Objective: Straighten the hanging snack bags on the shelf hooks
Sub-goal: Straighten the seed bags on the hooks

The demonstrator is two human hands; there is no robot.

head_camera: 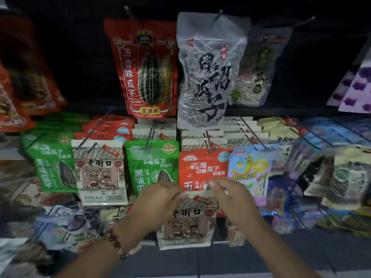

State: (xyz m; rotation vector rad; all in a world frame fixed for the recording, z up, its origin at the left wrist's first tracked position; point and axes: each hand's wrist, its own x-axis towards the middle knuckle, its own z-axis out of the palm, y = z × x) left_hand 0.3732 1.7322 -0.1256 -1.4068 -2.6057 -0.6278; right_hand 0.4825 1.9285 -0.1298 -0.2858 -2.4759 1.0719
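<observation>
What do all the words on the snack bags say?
"五香味瓜子": red bag, top row.
"老街口": cream bag, and again on the held bag gripped by left hand and right hand.
"原味": green bag.
"边嗑瓜子": orange bag.
Small print and the rest: too blurred.

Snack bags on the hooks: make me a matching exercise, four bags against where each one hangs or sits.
Bags:
1. red melon-seed bag
2. clear sunflower-seed bag
3. beige house-drawing bag
4. green seed bag

Places:
A. held at its top edge by left hand and right hand
B. top row, tilted, right of the red one
C. middle row, just above the left hand
D. top row, left of the clear one

Pairs: 1-D, 2-B, 3-A, 4-C
</observation>
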